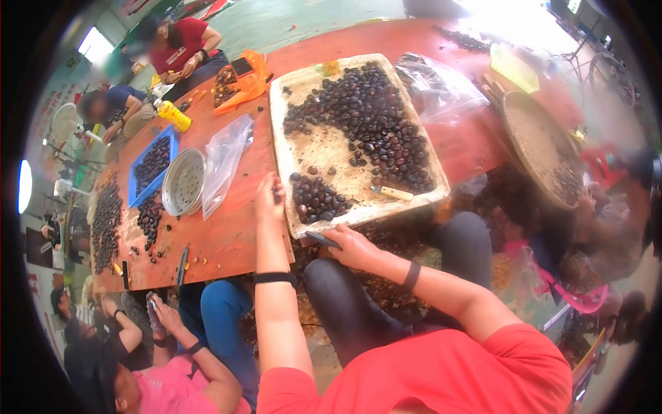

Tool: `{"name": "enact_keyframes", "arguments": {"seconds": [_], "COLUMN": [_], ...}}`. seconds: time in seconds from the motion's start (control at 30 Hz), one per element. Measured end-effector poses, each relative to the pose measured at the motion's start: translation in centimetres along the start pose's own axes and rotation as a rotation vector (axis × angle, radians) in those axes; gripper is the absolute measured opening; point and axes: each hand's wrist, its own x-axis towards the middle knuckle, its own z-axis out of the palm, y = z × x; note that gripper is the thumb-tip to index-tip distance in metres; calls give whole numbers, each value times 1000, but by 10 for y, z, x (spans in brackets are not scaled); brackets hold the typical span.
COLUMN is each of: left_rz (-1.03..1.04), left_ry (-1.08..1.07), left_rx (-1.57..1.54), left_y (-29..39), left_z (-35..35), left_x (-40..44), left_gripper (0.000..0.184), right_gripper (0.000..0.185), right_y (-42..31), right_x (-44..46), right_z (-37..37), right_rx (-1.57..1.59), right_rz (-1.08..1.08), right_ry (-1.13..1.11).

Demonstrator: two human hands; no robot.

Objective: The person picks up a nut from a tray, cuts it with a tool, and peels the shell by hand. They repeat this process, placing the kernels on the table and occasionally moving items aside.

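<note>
The left hand (269, 199), beside the pale tray's (324, 145) left rim, has its fingers closed on one dark nut (278, 194), and the right hand's (354, 249) fingers are clamped around a grey handle (322, 239) at the near rim. Loose nuts (369, 103) lie in the tray on the red counter (231, 234), a wooden-handled knife (395, 194) beside them

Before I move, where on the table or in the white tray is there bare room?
In the white tray, the left middle is bare, between the heap and the small pile. On the red table, there is room between the clear bag, the near edge and the left hand. The table's left end is crowded: blue tray, colander, loose dark pieces.
</note>
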Motion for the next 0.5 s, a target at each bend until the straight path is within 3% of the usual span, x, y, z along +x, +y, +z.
{"name": "enact_keyframes", "arguments": {"seconds": [0.07,0.1,0.23,0.33,0.4,0.5], "left_rz": [-177,-169,-145,-244,-199,-233], "left_ry": [2,-32,-28,-192,34,55], "left_rx": [-1080,-1204,-1132,-969,-654,-771], "left_y": [-30,-25,-25,-25,-21,-17], "left_z": [-58,-69,-108,-126,-134,-146], "left_x": [2,-21,-72,-89,-98,-101], "left_gripper": [17,14,19,25,29,32], "right_gripper": [39,39,31,28,28,30], "right_y": [-6,-5,-22,-36,-42,-45], "right_x": [6,11,28,38,44,51], "right_z": [1,4,17,24,27,33], "right_rx": [28,38,100,98,68,58], "right_rz": [-14,-45,-86,-73,-51,-92], "right_ry": [13,27,6,-14,-43,-47]}}
